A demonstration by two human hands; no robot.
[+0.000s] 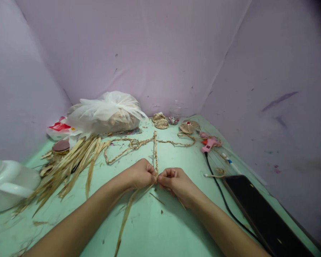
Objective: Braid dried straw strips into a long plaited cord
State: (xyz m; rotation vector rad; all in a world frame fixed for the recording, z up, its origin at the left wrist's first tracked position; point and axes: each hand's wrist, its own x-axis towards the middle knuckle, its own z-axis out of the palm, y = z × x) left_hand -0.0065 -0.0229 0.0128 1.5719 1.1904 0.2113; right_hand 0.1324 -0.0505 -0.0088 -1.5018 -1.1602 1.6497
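A braided cord of dry straw (156, 153) runs away from me down the middle of the green table. Its near end is pinched between the fingers of my left hand (143, 174), and the fingertips of my right hand (175, 181) close on the same end from the other side. The two hands nearly touch. Loose straw strands (127, 216) trail from the braid toward me, under and beside my left wrist. Beyond the hands, more braided cord (120, 154) lies in loops to the left and right.
At left are a pile of dry leaf strips (69, 171), a white jug (13, 184) and a full plastic bag (109, 114). Woven coasters (161, 124) lie at the back. A pink glue gun (210, 143), its black cable and a dark phone (264, 214) are at right.
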